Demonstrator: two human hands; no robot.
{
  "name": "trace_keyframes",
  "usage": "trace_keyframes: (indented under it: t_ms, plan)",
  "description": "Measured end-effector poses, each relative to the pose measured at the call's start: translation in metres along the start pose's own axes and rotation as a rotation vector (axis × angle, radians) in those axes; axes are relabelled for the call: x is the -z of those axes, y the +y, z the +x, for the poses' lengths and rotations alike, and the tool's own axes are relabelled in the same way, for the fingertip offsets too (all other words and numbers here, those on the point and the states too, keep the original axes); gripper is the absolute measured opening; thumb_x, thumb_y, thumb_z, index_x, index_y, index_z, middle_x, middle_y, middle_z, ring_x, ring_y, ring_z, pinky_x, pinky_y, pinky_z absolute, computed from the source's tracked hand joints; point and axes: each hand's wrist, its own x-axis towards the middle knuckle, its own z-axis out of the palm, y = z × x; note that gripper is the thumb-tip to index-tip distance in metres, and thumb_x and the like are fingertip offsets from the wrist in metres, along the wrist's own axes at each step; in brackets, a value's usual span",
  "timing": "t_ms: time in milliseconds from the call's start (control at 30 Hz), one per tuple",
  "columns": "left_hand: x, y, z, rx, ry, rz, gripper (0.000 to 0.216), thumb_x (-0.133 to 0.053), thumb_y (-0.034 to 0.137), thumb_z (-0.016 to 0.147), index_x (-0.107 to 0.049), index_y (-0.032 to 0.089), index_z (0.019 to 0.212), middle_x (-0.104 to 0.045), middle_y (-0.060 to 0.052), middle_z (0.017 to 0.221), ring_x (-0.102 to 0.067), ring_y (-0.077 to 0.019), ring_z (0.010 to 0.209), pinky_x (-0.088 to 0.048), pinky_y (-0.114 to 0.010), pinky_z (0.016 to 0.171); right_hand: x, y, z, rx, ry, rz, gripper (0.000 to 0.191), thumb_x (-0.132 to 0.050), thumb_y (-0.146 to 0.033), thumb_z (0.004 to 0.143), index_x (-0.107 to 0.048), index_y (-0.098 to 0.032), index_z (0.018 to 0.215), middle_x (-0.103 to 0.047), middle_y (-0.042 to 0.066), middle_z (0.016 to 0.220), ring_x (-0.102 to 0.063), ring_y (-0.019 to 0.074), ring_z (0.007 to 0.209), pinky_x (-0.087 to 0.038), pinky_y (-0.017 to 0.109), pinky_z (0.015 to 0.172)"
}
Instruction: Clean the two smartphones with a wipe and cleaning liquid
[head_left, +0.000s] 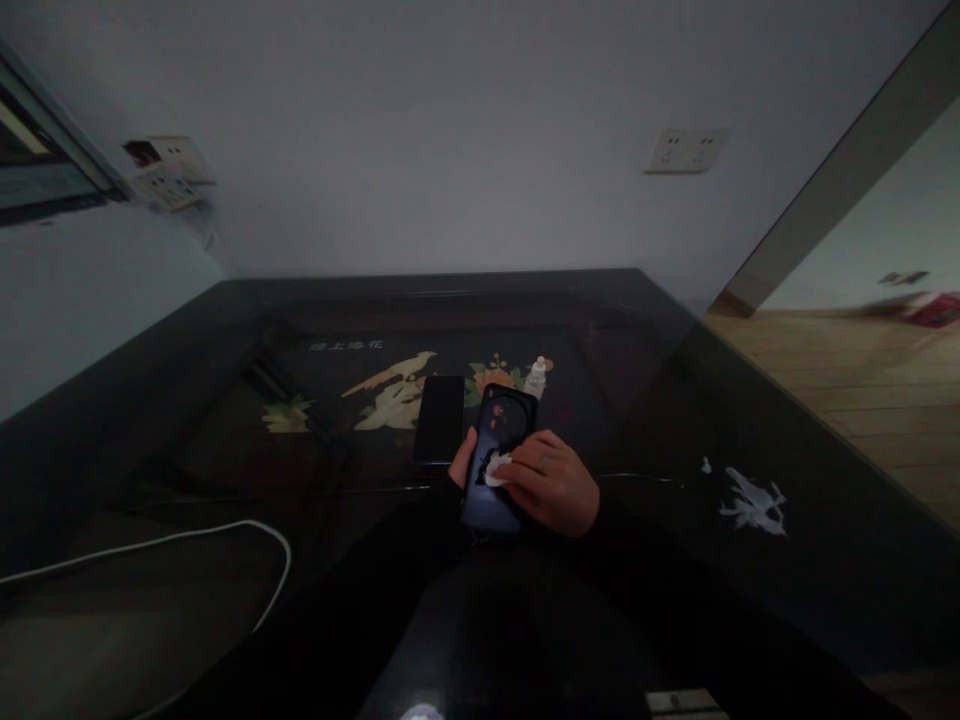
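Note:
My left hand (pixel 463 460) grips a dark phone (pixel 497 440) from underneath, its back with the round camera ring facing up; only the thumb and fingertips show at the phone's left edge. My right hand (pixel 553 482), a ring on one finger, presses a small white wipe (pixel 496 468) against the phone's back with closed fingers. A second dark phone (pixel 439 418) lies flat on the black table just left of the held one. A small white bottle (pixel 535 377) stands just beyond the phones.
The black lacquered table (pixel 675 400) carries a bird and flower inlay (pixel 394 395). A white cable (pixel 225 535) loops across its near left part. A white inlay figure (pixel 752 503) is at right. Wall sockets (pixel 686 150) sit above; wooden floor (pixel 862 390) lies at right.

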Motion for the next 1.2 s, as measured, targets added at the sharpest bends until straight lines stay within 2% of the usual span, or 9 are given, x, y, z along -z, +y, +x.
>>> trace_keyframes:
  t_ms: [200,300,367,500,600,700,900,1100,1200]
  plan:
    - [-0.004,0.003,-0.011,0.094,-0.032,-0.009,0.059,-0.039,0.061,0.076,-0.062,0.010,0.094,-0.066,-0.008,0.079,-0.062,-0.0177,0.077,-0.046,-0.028,0.077,-0.006,-0.014,-0.006,0.119,-0.086,0.191,0.014,-0.049,-0.015,0.080,-0.057,-0.019,0.091,-0.061,0.001,0.074,-0.050,0.0131,0.073,-0.037,0.032,0.079]
    - [0.000,0.007,-0.008,0.150,-0.065,-0.037,0.059,-0.040,0.060,0.077,-0.062,0.008,0.095,-0.066,-0.008,0.078,-0.061,-0.0152,0.068,-0.047,-0.025,0.068,-0.005,-0.007,-0.007,0.129,-0.057,0.145,0.013,-0.050,-0.015,0.080,-0.057,-0.018,0.090,-0.061,0.001,0.074,-0.050,0.0141,0.076,-0.038,0.034,0.081]
    - [0.003,0.007,-0.003,0.137,-0.075,-0.042,0.058,-0.041,0.057,0.078,-0.059,0.008,0.102,-0.065,-0.008,0.083,-0.061,-0.0159,0.073,-0.045,-0.026,0.072,-0.003,0.002,-0.007,0.116,-0.011,0.066,0.012,-0.050,-0.014,0.080,-0.058,-0.018,0.088,-0.062,0.001,0.073,-0.050,0.0147,0.077,-0.038,0.034,0.082]
    - [0.008,0.006,0.000,0.160,-0.099,-0.016,0.066,-0.040,0.058,0.077,-0.046,0.009,0.121,-0.061,-0.012,0.105,-0.057,-0.0246,0.095,-0.039,-0.039,0.088,0.000,0.017,-0.006,0.035,0.059,-0.107,0.013,-0.050,-0.015,0.081,-0.060,-0.019,0.087,-0.061,0.002,0.073,-0.051,0.0159,0.079,-0.040,0.034,0.081]
    - [0.010,0.005,-0.007,0.270,-0.163,0.011,0.066,-0.040,0.059,0.077,-0.040,0.015,0.126,-0.059,-0.013,0.110,-0.055,-0.0286,0.098,-0.036,-0.052,0.086,0.002,0.026,-0.003,-0.094,0.121,-0.227,0.012,-0.051,-0.015,0.081,-0.061,-0.018,0.087,-0.062,0.004,0.075,-0.051,0.0181,0.081,-0.040,0.034,0.078]
    - [0.010,0.006,-0.011,0.344,-0.254,0.065,0.067,-0.042,0.060,0.075,-0.043,0.013,0.123,-0.062,-0.016,0.104,-0.058,-0.0295,0.094,-0.038,-0.054,0.081,0.006,0.033,-0.001,-0.213,0.188,-0.294,0.011,-0.052,-0.015,0.080,-0.061,-0.017,0.085,-0.062,0.005,0.075,-0.051,0.0194,0.079,-0.040,0.034,0.073]
    - [-0.001,0.005,-0.014,0.173,-0.171,0.082,0.056,-0.052,0.056,0.071,-0.054,0.014,0.108,-0.062,-0.013,0.105,-0.059,-0.0269,0.088,-0.043,-0.053,0.077,0.017,0.028,0.002,-0.440,0.395,-0.168,0.008,-0.052,-0.018,0.081,-0.059,-0.017,0.083,-0.062,0.005,0.077,-0.055,0.0176,0.074,-0.043,0.030,0.069]
    - [-0.005,-0.002,-0.017,-0.237,-0.091,0.273,0.070,-0.069,0.036,0.064,-0.039,0.024,0.126,-0.060,-0.005,0.110,-0.052,-0.0243,0.108,-0.034,-0.038,0.097,0.000,0.012,0.007,-0.539,0.250,0.021,0.007,-0.051,-0.020,0.081,-0.057,-0.018,0.078,-0.061,0.004,0.074,-0.057,0.0169,0.072,-0.043,0.027,0.066]
    - [-0.002,-0.004,-0.015,-0.256,-0.098,0.316,0.072,-0.071,0.033,0.061,-0.040,0.022,0.125,-0.061,-0.005,0.109,-0.048,-0.0229,0.113,-0.030,-0.034,0.100,-0.010,0.011,0.005,-0.547,0.186,-0.008,0.009,-0.049,-0.021,0.082,-0.056,-0.019,0.077,-0.061,0.004,0.074,-0.057,0.0179,0.074,-0.043,0.028,0.068]
